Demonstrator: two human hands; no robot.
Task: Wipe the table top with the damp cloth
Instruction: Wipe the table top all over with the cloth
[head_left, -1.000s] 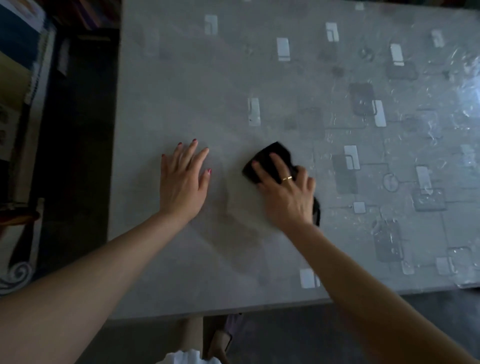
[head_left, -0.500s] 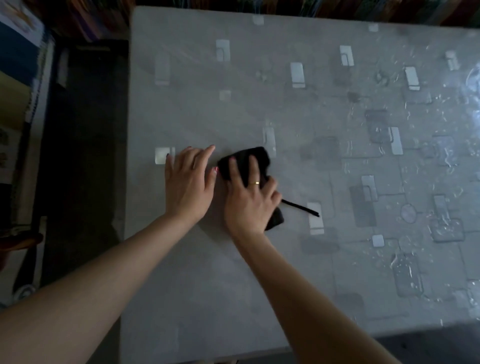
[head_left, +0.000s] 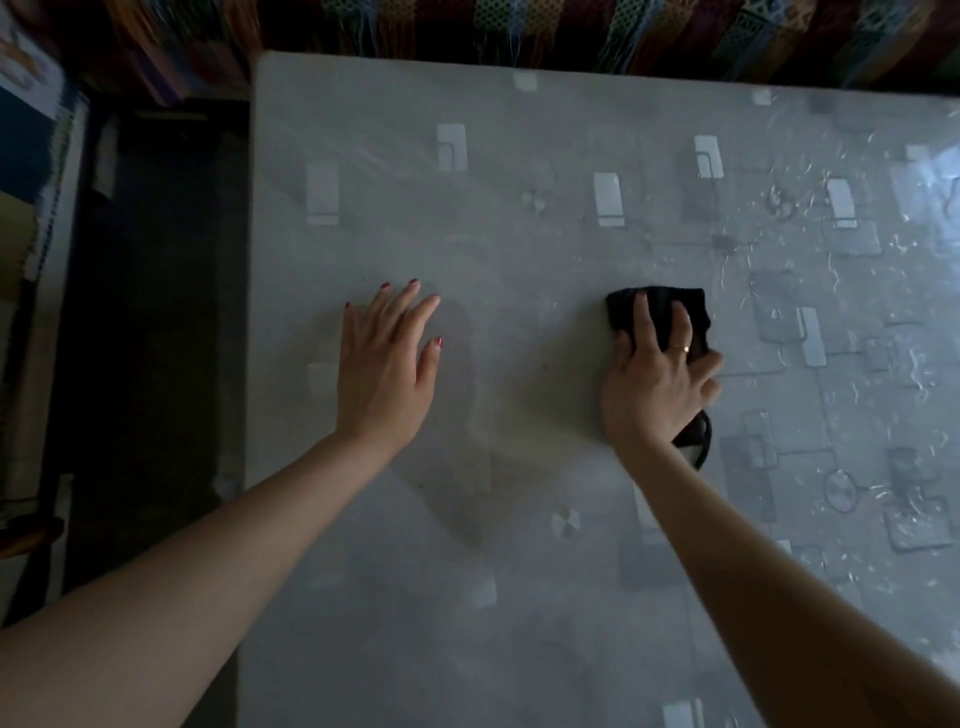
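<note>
A grey table top (head_left: 519, 234) with a clear plastic cover and a pattern of pale rectangles fills the view. My right hand (head_left: 657, 382) presses a black damp cloth (head_left: 662, 306) flat on the table right of centre; the cloth shows beyond my fingers and a dark loop of it sticks out by my wrist. My left hand (head_left: 387, 369) lies flat on the table left of centre, fingers spread, holding nothing. A faint wet smear (head_left: 467, 452) lies between the two hands.
The table's left edge (head_left: 249, 364) drops to a dark floor strip (head_left: 150, 338). Striped, patterned fabric (head_left: 571, 31) runs along the far edge. Light glares off the plastic cover at the right (head_left: 924, 182).
My right hand has slid the cloth to the right, away from my left hand, which it was touching half a second ago. The view has tilted up, showing the table's far edge.
</note>
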